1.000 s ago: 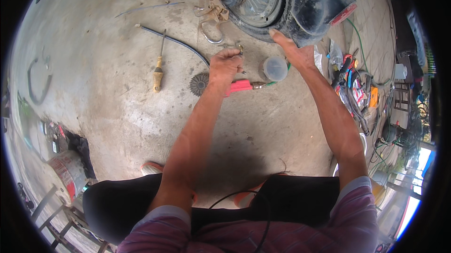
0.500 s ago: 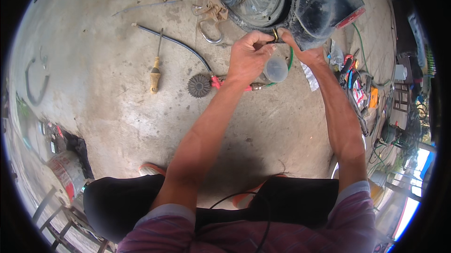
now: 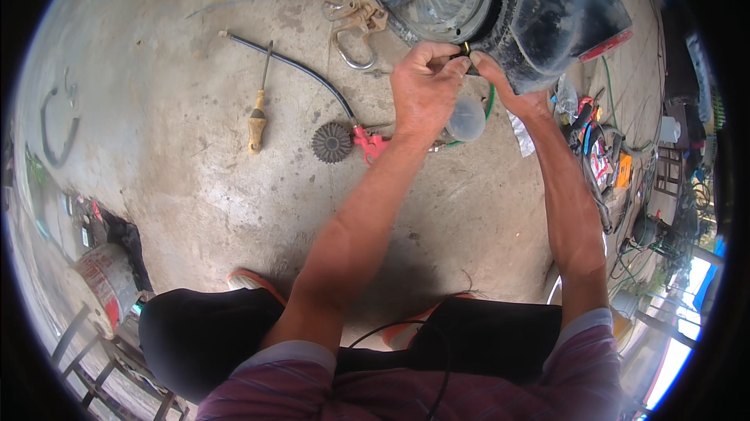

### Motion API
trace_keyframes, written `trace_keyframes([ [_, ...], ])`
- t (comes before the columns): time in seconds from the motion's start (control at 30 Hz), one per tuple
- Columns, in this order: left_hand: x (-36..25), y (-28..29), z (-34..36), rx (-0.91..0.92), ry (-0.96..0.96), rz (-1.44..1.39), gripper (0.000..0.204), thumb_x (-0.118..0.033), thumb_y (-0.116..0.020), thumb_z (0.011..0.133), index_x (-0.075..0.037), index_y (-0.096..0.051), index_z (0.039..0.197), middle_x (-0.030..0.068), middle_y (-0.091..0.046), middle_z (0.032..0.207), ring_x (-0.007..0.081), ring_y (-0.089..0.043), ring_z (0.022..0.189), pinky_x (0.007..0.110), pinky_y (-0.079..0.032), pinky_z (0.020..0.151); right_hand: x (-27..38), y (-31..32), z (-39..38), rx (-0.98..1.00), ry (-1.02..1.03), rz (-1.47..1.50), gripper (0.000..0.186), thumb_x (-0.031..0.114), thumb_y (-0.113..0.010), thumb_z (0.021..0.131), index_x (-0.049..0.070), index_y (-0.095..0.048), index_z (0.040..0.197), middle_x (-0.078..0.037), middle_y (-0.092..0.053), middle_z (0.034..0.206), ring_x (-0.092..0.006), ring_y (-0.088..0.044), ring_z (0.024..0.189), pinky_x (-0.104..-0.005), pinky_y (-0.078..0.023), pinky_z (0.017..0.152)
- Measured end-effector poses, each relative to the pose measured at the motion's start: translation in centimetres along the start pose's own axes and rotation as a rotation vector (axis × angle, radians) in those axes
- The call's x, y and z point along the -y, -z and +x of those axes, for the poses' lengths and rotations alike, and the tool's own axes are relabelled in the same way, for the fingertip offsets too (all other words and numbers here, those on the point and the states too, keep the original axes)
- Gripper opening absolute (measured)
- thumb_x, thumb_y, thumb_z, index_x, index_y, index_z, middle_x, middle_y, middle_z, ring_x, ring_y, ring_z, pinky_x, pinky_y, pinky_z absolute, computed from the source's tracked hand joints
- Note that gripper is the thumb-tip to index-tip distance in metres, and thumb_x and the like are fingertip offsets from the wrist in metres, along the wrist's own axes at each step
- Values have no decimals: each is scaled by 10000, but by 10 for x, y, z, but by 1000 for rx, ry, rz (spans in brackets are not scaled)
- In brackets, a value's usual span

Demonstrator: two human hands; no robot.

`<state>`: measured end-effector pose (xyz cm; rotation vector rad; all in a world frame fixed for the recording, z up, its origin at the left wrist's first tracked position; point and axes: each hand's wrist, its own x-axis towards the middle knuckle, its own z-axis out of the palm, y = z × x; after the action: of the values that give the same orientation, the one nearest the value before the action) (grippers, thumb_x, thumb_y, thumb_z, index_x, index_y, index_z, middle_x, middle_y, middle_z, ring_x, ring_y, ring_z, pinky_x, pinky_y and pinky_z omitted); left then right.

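Observation:
At the far right of centre, a dusty wheel (image 3: 445, 11) with a black tyre lies beside a dark mudguard (image 3: 558, 30). A small brass-coloured, bent piece like a valve stem (image 3: 466, 48) stands at the tyre's near edge. My left hand (image 3: 426, 89) pinches it between thumb and fingertips. My right hand (image 3: 519, 97) is closed in from the other side, a digit close to the brass piece. Its other fingers are hidden by the mudguard's tip. Below my left hand, a translucent round cup (image 3: 466, 119) sits on the floor.
On the concrete floor lie a screwdriver (image 3: 257, 120), a black hose (image 3: 301, 73) with a red fitting (image 3: 369, 144) and a dark toothed gear (image 3: 332, 143). A rusty metal bracket (image 3: 359, 23) is by the wheel. Tools and cables (image 3: 601, 148) crowd the right; a bucket (image 3: 105, 288) stands left.
The wheel and mudguard appear slightly further right and up in the picture. Both hands stay at the brass piece, the left fingertips now closer around it.

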<state>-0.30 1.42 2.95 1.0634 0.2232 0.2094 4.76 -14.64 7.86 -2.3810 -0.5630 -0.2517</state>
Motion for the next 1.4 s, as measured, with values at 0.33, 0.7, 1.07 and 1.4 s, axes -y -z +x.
trace_keyframes([
  [0.33, -5, -7, -3, -151, -153, 335, 155, -49, -799, 900, 27, -746, 1025, 102, -776, 862, 132, -715, 741, 283, -559, 665, -6, -1, 0, -10, -4, -8, 405, 390, -843, 897, 49, -745, 1093, -85, -765, 1011, -250, -704, 938, -413, -564, 866],
  [0.7, 1, -8, -3, -119, -204, 354, 150, -70, -790, 918, 5, -702, 1013, 109, -776, 860, 141, -719, 742, 308, -572, 686, 4, 0, 0, -8, -25, -30, 384, 372, -844, 882, 56, -750, 1081, -77, -764, 997, -243, -701, 915, -412, -567, 849],
  [1.07, -3, 10, -5, 108, -89, 143, 147, 1, -694, 1003, 50, -661, 1138, 112, -765, 958, 148, -760, 834, 277, -605, 706, -3, -1, -1, -20, 30, -59, 365, 384, -848, 887, 67, -762, 1047, -76, -769, 983, -258, -707, 916, -406, -555, 859],
  [1.4, 9, 18, 9, 163, -174, 284, 90, -20, -732, 983, 17, -685, 1050, 105, -778, 906, 124, -754, 820, 287, -607, 689, -14, 3, 1, -13, 91, 57, 304, 240, -890, 865, 71, -760, 1082, -47, -765, 983, -217, -700, 911, -376, -557, 843],
])
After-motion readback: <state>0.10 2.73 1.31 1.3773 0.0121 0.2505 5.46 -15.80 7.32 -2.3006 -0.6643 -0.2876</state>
